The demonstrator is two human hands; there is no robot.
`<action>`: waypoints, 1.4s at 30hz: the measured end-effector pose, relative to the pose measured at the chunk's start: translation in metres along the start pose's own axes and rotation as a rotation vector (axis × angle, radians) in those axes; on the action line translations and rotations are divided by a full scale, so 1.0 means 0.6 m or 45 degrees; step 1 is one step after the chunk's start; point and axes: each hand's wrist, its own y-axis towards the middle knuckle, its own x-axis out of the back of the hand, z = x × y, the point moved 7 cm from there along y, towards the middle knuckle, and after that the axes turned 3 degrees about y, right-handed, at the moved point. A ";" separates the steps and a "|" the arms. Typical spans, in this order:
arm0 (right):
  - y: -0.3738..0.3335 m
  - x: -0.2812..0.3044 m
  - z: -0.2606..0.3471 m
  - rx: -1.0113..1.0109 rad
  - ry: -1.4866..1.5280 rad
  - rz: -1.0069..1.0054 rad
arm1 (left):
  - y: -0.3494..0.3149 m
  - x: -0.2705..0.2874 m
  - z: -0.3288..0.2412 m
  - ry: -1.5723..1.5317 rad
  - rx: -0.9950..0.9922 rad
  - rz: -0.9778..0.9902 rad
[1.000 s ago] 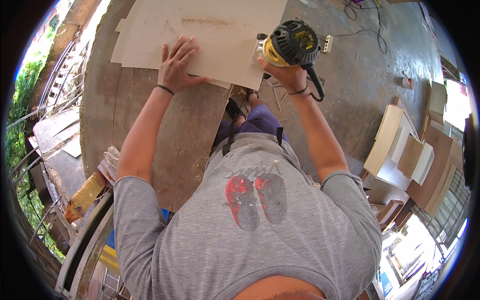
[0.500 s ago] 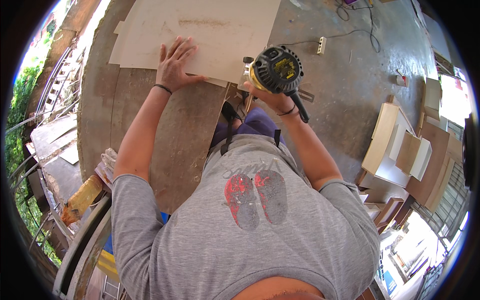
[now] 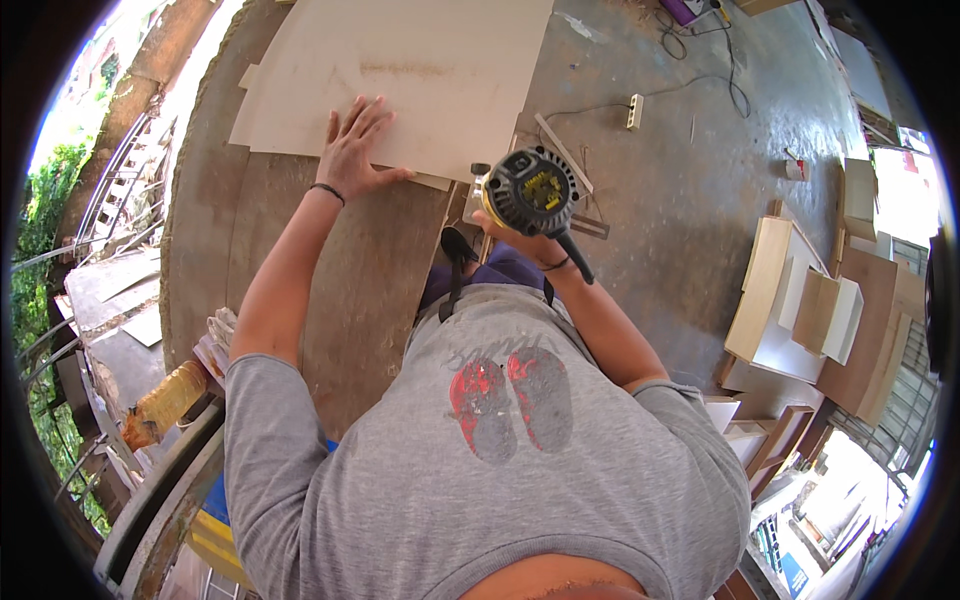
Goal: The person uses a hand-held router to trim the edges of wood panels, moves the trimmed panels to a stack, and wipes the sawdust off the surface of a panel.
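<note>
Brown, scuffed wood makes up the broad tabletop [image 3: 290,250], its left edge bowed by the lens and its right edge running down toward the person's legs. Across its far part lies a flat off-white sheet panel [image 3: 440,100] with a tan dusty streak, its right side near the tabletop's right edge. The left hand [image 3: 352,150] rests palm down on the panel's near edge, fingers spread and thumb out to the side, gripping nothing. The right hand [image 3: 522,243] is closed around a round black-and-yellow power tool [image 3: 537,192] with a silver metal base, at the tabletop's right edge; whether that base touches the wood cannot be told. A thick black cord sleeve [image 3: 576,256] leaves the tool beside the right forearm.

Beyond the right edge spreads a shiny grey concrete floor [image 3: 680,180], where a white multi-socket power strip [image 3: 635,111] lies with a thin dark cable [image 3: 712,77]. Farther right stand a red-and-white can [image 3: 797,168] and a pale wooden box unit [image 3: 790,285]. Green foliage [image 3: 60,215] shows past the tabletop's left edge.

Yellow lettering marks the tool's black cap. The grey T-shirt [image 3: 400,490] carries dark script above two sole-shaped red-and-grey prints.
</note>
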 end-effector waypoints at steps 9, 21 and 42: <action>-0.019 0.150 0.077 0.083 -0.057 -0.349 | 0.030 -0.050 -0.182 -0.293 0.329 0.023; -0.025 0.185 0.046 -0.073 0.024 -0.351 | 0.016 -0.052 -0.201 -0.427 -0.084 0.184; 0.125 0.080 0.021 0.022 -0.075 -0.155 | 0.021 -0.032 -0.113 -0.367 -0.184 0.144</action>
